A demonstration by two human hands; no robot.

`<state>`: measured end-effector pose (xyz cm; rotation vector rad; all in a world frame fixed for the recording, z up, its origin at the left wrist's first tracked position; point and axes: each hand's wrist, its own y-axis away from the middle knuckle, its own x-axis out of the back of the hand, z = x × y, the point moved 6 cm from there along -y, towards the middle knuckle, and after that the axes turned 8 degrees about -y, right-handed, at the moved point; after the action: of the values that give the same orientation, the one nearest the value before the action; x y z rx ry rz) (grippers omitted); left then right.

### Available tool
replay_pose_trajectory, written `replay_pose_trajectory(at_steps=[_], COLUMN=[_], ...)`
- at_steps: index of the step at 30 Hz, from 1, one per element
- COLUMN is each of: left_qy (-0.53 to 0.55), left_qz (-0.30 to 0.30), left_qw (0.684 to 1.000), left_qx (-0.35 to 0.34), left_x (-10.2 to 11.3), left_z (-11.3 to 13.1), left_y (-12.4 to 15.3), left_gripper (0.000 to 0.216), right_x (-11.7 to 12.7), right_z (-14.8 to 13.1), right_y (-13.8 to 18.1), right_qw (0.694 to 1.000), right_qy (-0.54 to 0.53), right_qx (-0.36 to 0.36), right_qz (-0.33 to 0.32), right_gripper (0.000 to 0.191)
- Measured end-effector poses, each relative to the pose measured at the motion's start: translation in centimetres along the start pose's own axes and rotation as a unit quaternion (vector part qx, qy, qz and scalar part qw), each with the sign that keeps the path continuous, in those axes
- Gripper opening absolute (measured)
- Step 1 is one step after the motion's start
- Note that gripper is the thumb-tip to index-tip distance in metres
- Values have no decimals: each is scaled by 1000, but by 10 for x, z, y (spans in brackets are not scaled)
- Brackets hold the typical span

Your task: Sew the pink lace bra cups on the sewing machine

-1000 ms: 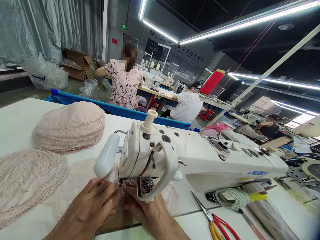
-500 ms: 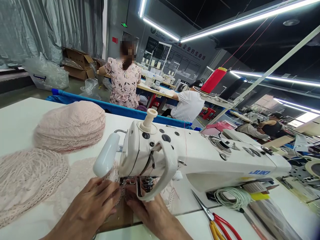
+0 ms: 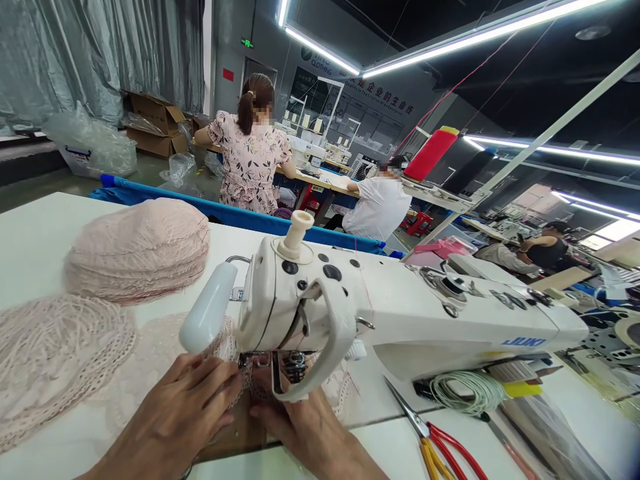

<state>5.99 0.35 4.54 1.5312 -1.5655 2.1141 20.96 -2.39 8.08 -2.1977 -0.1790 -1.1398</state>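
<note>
A white sewing machine (image 3: pixel 400 313) stands on the white table (image 3: pixel 30 240). Both my hands rest at its needle, on a piece of pale pink lace (image 3: pixel 150 363). My left hand (image 3: pixel 185 413) lies flat on the lace left of the presser foot (image 3: pixel 273 367), its fingers stretched forward. My right hand (image 3: pixel 300 427) sits just under the foot with its fingers curled down on the lace edge; the fingertips are partly hidden by the machine head.
A stack of pink lace cups (image 3: pixel 140 250) and a flatter lace pile (image 3: pixel 55 360) lie at left. Red-and-yellow scissors (image 3: pixel 430 443) and a coil of white cord (image 3: pixel 463 393) lie at right. A red thread cone (image 3: pixel 430 155) stands behind. Other people work at far tables.
My hands stay at the needle, having edged slightly toward me with the lace. The view has shifted a little.
</note>
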Motion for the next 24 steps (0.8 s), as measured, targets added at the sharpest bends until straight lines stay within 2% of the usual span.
replay_pose_trajectory(at_steps=[7, 11, 20, 24], left_qy=[-25, -20, -24, -18], left_qz=[-1, 9, 18, 16], left_qw=[999, 1000, 1000, 1000], left_qx=[-21, -11, -9, -9], left_x=[3, 5, 3, 5], left_z=[2, 1, 2, 2], left_y=[0, -1, 0, -2], left_gripper=[24, 23, 33, 37], right_x=[0, -1, -2, 1], right_z=[-1, 1, 2, 2], right_y=[-1, 0, 4, 2], right_qw=[1000, 1000, 1000, 1000], right_qy=[-1, 4, 19, -5], right_qx=[1, 8, 14, 9], right_qz=[0, 4, 2, 11], right_gripper=[25, 23, 26, 21])
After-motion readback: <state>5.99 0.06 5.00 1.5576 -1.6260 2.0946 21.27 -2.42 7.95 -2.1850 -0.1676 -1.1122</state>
